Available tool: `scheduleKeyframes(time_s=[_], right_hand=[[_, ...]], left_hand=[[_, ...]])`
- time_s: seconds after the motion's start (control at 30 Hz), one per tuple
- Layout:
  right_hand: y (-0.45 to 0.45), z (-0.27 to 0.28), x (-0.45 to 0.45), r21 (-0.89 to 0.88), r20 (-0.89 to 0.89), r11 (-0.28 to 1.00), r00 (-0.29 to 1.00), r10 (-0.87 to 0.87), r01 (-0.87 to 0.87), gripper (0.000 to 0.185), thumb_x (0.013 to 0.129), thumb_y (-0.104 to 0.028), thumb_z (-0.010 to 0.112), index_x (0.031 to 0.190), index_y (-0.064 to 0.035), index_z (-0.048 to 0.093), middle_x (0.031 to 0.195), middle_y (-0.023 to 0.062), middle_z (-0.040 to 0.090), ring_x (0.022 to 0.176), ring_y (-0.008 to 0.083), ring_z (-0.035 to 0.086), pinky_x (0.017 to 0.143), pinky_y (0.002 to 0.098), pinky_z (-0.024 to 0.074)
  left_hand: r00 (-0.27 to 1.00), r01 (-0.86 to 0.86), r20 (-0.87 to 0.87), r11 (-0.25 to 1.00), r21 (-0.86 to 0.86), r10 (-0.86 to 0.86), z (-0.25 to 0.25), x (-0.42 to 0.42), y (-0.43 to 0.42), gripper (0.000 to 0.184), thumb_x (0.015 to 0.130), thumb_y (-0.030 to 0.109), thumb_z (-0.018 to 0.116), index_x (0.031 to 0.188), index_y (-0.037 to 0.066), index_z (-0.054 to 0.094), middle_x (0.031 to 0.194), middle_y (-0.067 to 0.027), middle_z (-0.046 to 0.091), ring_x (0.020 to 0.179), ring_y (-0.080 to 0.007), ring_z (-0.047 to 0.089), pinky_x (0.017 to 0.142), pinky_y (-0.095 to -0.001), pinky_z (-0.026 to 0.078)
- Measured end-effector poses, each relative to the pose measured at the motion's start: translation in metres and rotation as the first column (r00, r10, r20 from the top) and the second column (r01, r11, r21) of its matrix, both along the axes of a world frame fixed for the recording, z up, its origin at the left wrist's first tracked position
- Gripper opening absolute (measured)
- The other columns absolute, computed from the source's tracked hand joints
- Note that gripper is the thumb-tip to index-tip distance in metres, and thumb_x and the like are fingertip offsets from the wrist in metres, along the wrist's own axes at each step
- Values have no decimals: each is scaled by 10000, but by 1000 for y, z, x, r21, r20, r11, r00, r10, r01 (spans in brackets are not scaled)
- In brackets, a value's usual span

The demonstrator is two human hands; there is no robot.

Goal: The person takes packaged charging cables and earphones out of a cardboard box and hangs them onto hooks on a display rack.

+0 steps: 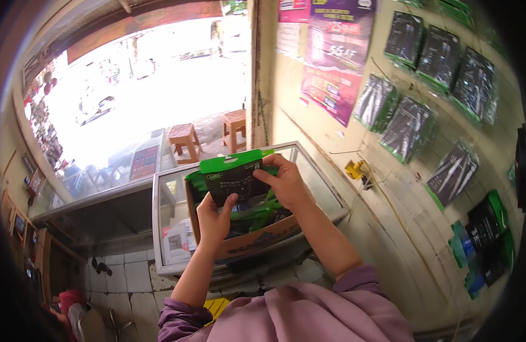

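Note:
Between my two hands is a black and green charging cable packet (233, 178), held upright over a cardboard box (260, 238). My left hand (214, 218) grips its lower left part, with the thumb across the front. At its right edge, my right hand (284, 181) is closed with thumb and fingers on the packet. More green and black packets (262, 215) lie inside the box, partly hidden behind my hands and the held packet. The box stands on a glass display case (170, 225).
Packaged accessories (408, 128) hang on the right wall, with a yellow object (357, 169) on a cord nearby. Two brown stools (184, 139) stand by the bright doorway. Another glass counter (103, 176) runs along the left. Part of a person (72, 302) shows at lower left.

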State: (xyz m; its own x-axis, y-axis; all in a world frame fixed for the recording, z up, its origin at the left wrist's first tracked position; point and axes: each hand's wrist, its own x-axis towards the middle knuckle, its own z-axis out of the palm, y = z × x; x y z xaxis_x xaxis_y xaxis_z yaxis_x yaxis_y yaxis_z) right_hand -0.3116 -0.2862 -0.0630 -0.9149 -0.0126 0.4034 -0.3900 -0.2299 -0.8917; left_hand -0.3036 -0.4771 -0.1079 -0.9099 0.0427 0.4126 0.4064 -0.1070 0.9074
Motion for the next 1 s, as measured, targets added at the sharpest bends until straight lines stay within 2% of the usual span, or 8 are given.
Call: scheduleKeyframes(time_s=[0.1,0.27,0.4,0.63,0.73,0.83,0.9,1.0], right_hand=[[22,33,49,13,-84,989,986,-145,147,296,855,24,739,1127,13,625,1046,56,659,989,125,626,878,269,537],[59,36,142,58,-261,957,929,-262,286,718,883,13,709,1463,-28,288,1269,126,553,1167,178,563,979,310,464],[93,6,222,45,-259,851,829,-495,522,678,964,-113,647,1491,-25,229,1309,122,519,1185,167,537,1030,318,409],[134,0,386,-26,-128,558,551,-825,829,546,1047,-199,505,1485,-15,234,1279,100,540,1187,138,505,1023,310,393],[145,-5,445,-31,-143,460,451,-881,888,570,1039,-166,518,1498,-27,210,1265,108,552,1181,139,509,1005,308,405],[148,-4,492,-42,-237,365,346,-908,930,624,1012,-81,545,1516,-52,179,1270,137,553,1148,148,538,981,307,431],[145,5,517,-101,-327,269,223,-918,958,688,973,7,570,1524,-76,166,1282,169,552,1108,162,571,944,301,463],[150,8,551,-67,-434,151,108,-894,986,690,959,48,568,1521,-70,185,1306,192,542,1128,183,581,956,314,478]], left_hand=[[984,170,-76,976,139,-161,19,16,30,165,901,45,718,1040,-25,665,1009,-63,710,909,-95,624,837,-269,494],[939,337,-165,903,269,-301,34,65,96,310,830,-48,756,1113,-31,630,1053,-77,700,964,-127,639,889,-288,503],[839,544,-181,792,277,-512,47,122,149,419,794,-87,769,1171,-40,595,1091,-84,686,1007,-142,639,917,-298,504],[577,811,-159,539,229,-801,49,245,238,417,747,-95,809,1049,2,539,1018,-78,663,970,-136,629,894,-298,510],[498,863,-178,466,193,-848,46,293,264,434,746,-97,807,1073,-7,536,1005,-86,666,958,-133,630,883,-289,507],[355,933,-213,333,133,-910,42,334,284,643,736,-147,767,1277,-11,447,1149,-126,608,1091,-197,610,955,-331,507],[367,916,-308,284,282,-878,48,368,293,774,737,-164,754,1360,27,337,1231,-150,529,1125,-235,597,947,-343,526],[364,929,-510,341,142,-779,42,395,317,868,744,-155,759,1419,64,259,1306,-156,448,1140,-268,591,905,-350,564]])
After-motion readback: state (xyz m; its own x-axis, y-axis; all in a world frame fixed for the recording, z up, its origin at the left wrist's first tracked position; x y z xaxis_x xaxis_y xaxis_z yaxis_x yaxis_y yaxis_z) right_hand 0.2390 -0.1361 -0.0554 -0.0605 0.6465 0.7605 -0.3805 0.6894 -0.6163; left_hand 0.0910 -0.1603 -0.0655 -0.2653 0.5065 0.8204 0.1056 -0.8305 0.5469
